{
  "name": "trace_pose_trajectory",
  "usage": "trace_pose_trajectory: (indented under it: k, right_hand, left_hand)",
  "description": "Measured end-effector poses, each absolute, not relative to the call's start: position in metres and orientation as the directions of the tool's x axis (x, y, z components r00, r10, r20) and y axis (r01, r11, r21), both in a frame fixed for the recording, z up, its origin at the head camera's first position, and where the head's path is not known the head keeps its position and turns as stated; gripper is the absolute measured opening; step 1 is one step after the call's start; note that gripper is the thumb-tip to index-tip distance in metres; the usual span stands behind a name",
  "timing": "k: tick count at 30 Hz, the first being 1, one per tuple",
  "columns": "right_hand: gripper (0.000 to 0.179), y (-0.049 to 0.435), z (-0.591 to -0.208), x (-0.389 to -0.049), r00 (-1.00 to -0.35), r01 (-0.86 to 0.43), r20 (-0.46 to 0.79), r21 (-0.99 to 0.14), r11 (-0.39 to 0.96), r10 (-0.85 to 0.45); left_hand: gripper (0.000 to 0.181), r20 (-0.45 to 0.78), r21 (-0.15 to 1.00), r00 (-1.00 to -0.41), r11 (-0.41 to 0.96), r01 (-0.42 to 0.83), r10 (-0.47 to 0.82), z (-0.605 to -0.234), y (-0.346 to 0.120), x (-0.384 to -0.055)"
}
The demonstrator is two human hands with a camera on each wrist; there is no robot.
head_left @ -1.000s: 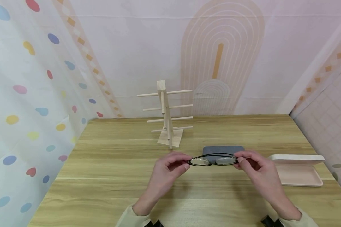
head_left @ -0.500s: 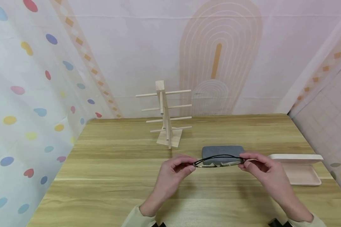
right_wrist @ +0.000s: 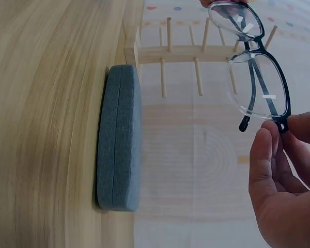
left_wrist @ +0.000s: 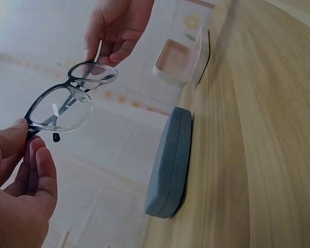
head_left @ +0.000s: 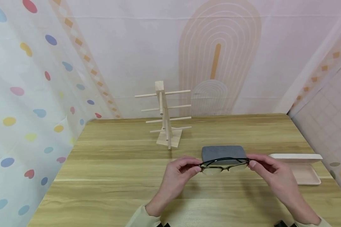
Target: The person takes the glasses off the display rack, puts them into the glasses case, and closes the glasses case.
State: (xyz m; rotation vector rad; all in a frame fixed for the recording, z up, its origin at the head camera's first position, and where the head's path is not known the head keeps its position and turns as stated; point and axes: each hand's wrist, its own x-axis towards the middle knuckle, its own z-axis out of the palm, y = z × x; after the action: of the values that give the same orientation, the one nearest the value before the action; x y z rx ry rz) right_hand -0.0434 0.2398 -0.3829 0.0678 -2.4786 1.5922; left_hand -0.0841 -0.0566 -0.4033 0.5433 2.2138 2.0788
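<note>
Both hands hold a pair of dark-framed eyeglasses [head_left: 224,168] above the table. Its temples are folded behind the clear lenses. The left hand [head_left: 179,175] pinches one end of the frame between thumb and fingers; the right hand [head_left: 275,178] pinches the other end. In the left wrist view the eyeglasses [left_wrist: 62,106] slant between the two hands. A closed grey-blue glasses case [head_left: 224,152] lies on the table just behind them. The right wrist view shows the same case [right_wrist: 119,139] from its side, apart from the right hand [right_wrist: 289,165].
A wooden stand [head_left: 165,116] with several pegs rises at the back centre of the table [head_left: 108,176]. On the right sits an open case [head_left: 308,175] with a pale pink inside and a white lid. Patterned cloth [head_left: 125,47] hangs behind the table.
Both hands have moved right and slightly nearer, carrying the eyeglasses. The frame tilted, its lenses narrowing and then showing again below the top rim. The case and stand have stayed on the table.
</note>
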Motion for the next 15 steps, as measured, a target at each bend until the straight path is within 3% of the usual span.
trace_pose_trajectory:
  k: [7, 15]
  right_hand:
    - [0.026, 0.248, -0.387, -0.041, -0.971, -0.126, 0.209, -0.862, 0.491, 0.118]
    - [0.027, 0.257, -0.389, -0.040, -0.973, -0.087, 0.176, -0.880, 0.467, 0.151]
  left_hand:
    - [0.018, 0.213, 0.971, -0.927, 0.037, 0.235, 0.308, -0.406, -0.049, -0.084]
    - [0.017, 0.184, 0.980, -0.928, 0.015, 0.200, 0.323, -0.409, -0.038, -0.084]
